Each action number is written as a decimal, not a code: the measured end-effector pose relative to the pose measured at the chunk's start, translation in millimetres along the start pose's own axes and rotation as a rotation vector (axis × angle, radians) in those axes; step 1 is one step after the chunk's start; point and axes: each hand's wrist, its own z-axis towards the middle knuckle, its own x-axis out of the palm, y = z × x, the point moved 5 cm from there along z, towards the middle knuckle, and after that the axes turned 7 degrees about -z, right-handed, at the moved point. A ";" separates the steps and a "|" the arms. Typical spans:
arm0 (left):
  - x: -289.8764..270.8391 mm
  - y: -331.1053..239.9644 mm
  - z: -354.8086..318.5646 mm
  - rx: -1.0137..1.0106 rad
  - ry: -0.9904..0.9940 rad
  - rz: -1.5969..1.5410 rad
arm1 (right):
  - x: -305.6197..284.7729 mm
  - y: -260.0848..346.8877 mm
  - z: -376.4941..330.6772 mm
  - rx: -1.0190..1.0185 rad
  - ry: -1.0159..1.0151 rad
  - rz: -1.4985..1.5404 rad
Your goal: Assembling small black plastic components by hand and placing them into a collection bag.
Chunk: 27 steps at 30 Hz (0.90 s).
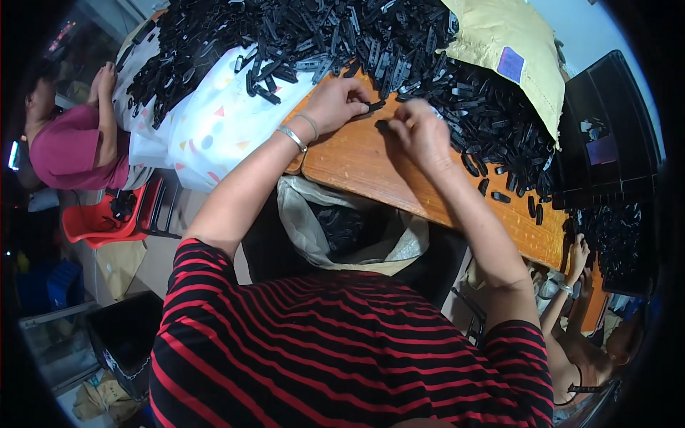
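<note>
Over the wooden table (349,157), my left hand (335,105) pinches a small black plastic piece (375,106) between thumb and fingertips. My right hand (422,135) is just to the right, its fingers closed and partly blurred. At those fingertips shows another small black plastic piece (383,125), apart from the first. A large heap of similar black pieces (314,36) spreads over the table beyond both hands and round to the right. What exactly these parts are is too small to make out.
An open white sack (300,232) with black pieces hangs at the table's near edge. A yellow sack (499,36) lies far right, beside a black screen-like panel (606,128). White patterned sheeting (221,128) covers the left. People sit at left and right, near a red chair (103,221).
</note>
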 end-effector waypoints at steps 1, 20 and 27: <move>2.2 5.3 -2.8 -0.123 0.080 -0.242 | -8.3 0.3 5.1 0.074 -0.052 0.001; 44.3 1.5 -8.8 -0.255 -0.088 -0.298 | 35.4 -45.3 -23.7 0.648 0.248 0.833; 44.8 11.5 8.0 -0.453 0.013 -0.171 | 28.3 -46.5 -8.9 0.741 0.348 0.705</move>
